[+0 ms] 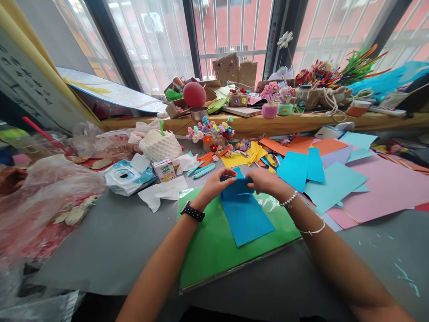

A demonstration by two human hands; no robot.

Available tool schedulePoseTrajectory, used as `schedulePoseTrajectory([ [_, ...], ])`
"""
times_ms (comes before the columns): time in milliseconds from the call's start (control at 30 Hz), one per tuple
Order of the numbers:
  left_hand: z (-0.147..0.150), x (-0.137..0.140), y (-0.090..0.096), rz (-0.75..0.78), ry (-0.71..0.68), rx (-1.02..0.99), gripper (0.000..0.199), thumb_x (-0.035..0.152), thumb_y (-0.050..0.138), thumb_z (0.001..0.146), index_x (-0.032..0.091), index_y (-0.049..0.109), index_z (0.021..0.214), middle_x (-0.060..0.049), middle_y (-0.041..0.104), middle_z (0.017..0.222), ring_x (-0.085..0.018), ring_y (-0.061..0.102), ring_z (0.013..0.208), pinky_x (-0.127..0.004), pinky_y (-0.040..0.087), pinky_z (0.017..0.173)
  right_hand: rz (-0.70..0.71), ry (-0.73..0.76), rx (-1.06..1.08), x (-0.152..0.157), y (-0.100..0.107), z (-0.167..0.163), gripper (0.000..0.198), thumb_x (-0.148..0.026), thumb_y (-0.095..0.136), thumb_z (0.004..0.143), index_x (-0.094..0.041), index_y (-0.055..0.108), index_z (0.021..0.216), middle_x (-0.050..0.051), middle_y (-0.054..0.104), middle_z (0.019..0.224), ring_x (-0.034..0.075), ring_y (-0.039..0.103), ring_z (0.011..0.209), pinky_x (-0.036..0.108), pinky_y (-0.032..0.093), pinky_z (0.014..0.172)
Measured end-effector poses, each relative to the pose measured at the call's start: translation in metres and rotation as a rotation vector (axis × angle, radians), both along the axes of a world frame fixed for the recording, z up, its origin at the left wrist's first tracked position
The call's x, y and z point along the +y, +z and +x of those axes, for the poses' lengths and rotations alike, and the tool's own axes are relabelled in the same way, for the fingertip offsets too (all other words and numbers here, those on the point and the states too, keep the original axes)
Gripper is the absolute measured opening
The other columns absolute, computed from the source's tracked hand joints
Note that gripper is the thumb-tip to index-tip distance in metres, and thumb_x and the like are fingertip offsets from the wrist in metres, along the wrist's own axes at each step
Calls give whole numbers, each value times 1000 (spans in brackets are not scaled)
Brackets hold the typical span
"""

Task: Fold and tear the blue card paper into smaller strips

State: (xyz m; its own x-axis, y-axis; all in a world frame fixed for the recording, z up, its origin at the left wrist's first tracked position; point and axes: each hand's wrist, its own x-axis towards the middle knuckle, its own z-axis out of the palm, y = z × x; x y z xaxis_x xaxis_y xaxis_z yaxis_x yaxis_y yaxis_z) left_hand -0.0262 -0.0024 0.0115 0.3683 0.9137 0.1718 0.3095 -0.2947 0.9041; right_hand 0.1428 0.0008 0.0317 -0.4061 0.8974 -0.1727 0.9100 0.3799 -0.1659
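My left hand (pixel 219 184), with a watch at its wrist, pinches the left edge of a blue piece of paper (pixel 238 188). At the opposite edge, the thumb and fingers of my right hand (pixel 264 181) are closed on the same piece. It is raised and looks bent or folded between my hands. Under and in front of it, a larger blue sheet (pixel 247 221) lies flat on a green board (pixel 204 255). I cannot tell whether the raised piece is joined to that sheet. Just beyond my fingers lie yellow paper strips (pixel 256 153).
Blue sheets (pixel 293 170) and a large pink sheet (pixel 395 188) lie to the right. A wipes pack (pixel 129 176), a small carton (pixel 164 170) and plastic bags (pixel 50 192) are on the left. Craft flowers (pixel 211 132) stand at the back, below a crowded windowsill (pixel 248 120).
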Motion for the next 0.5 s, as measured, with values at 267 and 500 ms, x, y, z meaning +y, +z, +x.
schedulePoseTrajectory([
  [267, 0, 1, 0, 63, 1, 176, 17, 7, 50, 68, 15, 58, 81, -5, 62, 86, -17, 57, 84, -30, 42, 78, -46, 1, 45, 3, -4, 3, 11, -18, 54, 70, -13, 63, 76, 2, 64, 58, 10, 58, 46, 18, 37, 46],
  [500, -2, 6, -4, 21, 40, 30, 31, 4, 48, 65, 12, 50, 95, -10, 59, 98, -18, 55, 93, -32, 42, 81, -41, -2, 135, 6, -5, 9, 13, -19, 55, 70, -13, 62, 80, 2, 64, 62, 8, 58, 47, 15, 38, 45],
])
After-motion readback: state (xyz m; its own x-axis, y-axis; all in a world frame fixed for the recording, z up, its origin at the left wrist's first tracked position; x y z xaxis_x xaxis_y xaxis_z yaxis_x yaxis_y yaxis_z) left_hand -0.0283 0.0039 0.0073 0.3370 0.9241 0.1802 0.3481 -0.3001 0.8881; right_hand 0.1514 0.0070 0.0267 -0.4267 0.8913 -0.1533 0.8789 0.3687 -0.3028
